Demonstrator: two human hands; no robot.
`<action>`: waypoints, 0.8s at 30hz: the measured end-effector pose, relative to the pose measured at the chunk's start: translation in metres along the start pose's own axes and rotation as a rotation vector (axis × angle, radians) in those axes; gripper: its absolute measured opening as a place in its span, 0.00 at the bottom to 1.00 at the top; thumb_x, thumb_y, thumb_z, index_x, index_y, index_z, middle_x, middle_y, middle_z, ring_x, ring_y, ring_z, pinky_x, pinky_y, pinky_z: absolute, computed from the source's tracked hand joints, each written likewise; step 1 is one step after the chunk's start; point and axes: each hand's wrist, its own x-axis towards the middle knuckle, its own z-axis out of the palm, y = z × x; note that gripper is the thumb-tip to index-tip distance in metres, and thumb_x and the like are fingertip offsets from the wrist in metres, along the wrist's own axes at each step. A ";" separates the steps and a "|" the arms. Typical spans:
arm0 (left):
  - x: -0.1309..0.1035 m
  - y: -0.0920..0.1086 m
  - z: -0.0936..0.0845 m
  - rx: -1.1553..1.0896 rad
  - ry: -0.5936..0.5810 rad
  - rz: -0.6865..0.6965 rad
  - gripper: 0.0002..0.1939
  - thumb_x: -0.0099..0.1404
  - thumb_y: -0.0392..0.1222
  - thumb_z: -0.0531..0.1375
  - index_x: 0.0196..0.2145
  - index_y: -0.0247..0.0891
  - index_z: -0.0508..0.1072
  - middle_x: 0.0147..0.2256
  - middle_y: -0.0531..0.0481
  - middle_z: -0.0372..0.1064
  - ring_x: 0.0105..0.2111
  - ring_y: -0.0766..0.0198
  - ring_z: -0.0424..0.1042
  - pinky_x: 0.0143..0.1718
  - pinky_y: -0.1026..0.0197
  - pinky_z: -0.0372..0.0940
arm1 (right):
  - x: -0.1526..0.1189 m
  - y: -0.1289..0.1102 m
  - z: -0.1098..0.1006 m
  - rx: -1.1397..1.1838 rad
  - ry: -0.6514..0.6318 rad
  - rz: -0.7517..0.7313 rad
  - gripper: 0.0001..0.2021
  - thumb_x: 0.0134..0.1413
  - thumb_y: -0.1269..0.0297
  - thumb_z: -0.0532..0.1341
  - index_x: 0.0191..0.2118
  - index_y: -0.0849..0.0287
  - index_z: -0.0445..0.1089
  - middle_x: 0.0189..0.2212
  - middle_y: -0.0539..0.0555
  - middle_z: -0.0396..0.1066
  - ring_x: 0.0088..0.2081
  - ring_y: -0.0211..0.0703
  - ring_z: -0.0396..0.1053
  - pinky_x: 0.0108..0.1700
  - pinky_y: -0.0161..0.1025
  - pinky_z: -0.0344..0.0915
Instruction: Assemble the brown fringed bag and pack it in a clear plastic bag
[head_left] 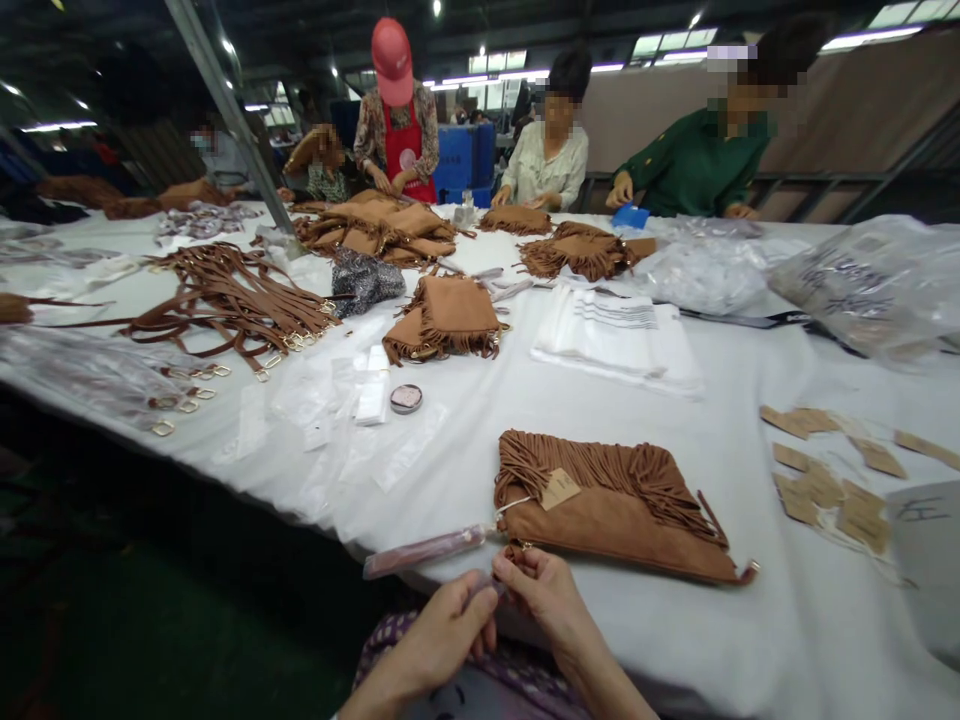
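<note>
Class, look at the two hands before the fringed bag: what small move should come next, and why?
Perhaps the left hand should come up to the small brown piece by the near left corner of the fringed bag: the right hand seems to pinch that piece, and the left is close beside it. What the left holds, if anything, is unclear.

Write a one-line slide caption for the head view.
Left hand and right hand close together beside a tagged brown fringed bag on a white-covered table.
</note>
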 end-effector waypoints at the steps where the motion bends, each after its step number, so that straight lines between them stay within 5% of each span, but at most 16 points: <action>1: 0.003 0.000 0.001 0.020 0.040 0.007 0.26 0.65 0.63 0.47 0.35 0.35 0.66 0.20 0.56 0.61 0.17 0.71 0.57 0.20 0.66 0.51 | -0.001 -0.001 -0.002 0.022 -0.010 0.015 0.23 0.31 0.47 0.73 0.26 0.63 0.73 0.15 0.48 0.67 0.16 0.29 0.56 0.17 0.30 0.48; 4: 0.010 0.000 -0.004 0.015 0.077 0.021 0.27 0.63 0.66 0.47 0.30 0.36 0.65 0.16 0.60 0.53 0.15 0.73 0.49 0.18 0.66 0.45 | -0.003 -0.005 -0.009 0.222 0.019 0.112 0.21 0.37 0.48 0.71 0.31 0.63 0.74 0.23 0.52 0.73 0.18 0.28 0.60 0.17 0.27 0.51; 8: 0.007 0.006 -0.030 -0.030 -0.036 -0.003 0.26 0.61 0.66 0.52 0.30 0.36 0.66 0.16 0.62 0.48 0.15 0.73 0.44 0.18 0.65 0.39 | 0.002 -0.011 -0.009 0.513 0.168 0.265 0.19 0.35 0.54 0.73 0.31 0.62 0.73 0.25 0.52 0.74 0.18 0.28 0.62 0.16 0.25 0.56; 13: -0.011 0.016 -0.060 0.030 -0.091 -0.088 0.26 0.61 0.65 0.54 0.33 0.35 0.70 0.16 0.60 0.54 0.16 0.72 0.49 0.20 0.65 0.43 | 0.013 -0.003 0.014 0.470 0.209 0.202 0.19 0.31 0.59 0.75 0.28 0.66 0.73 0.22 0.53 0.72 0.17 0.26 0.57 0.13 0.24 0.50; 17: -0.021 0.012 -0.046 0.014 -0.146 -0.089 0.28 0.62 0.64 0.52 0.37 0.34 0.72 0.20 0.53 0.66 0.20 0.69 0.60 0.24 0.64 0.52 | 0.011 0.005 0.022 0.341 0.159 0.160 0.20 0.32 0.56 0.74 0.26 0.69 0.74 0.24 0.57 0.73 0.17 0.26 0.55 0.14 0.26 0.47; 24: -0.009 0.004 -0.006 -0.139 0.030 -0.090 0.30 0.61 0.67 0.51 0.26 0.33 0.71 0.23 0.47 0.69 0.22 0.67 0.63 0.27 0.63 0.56 | 0.004 0.005 0.017 0.234 0.108 0.105 0.20 0.31 0.52 0.72 0.19 0.66 0.69 0.12 0.47 0.60 0.15 0.27 0.48 0.16 0.31 0.41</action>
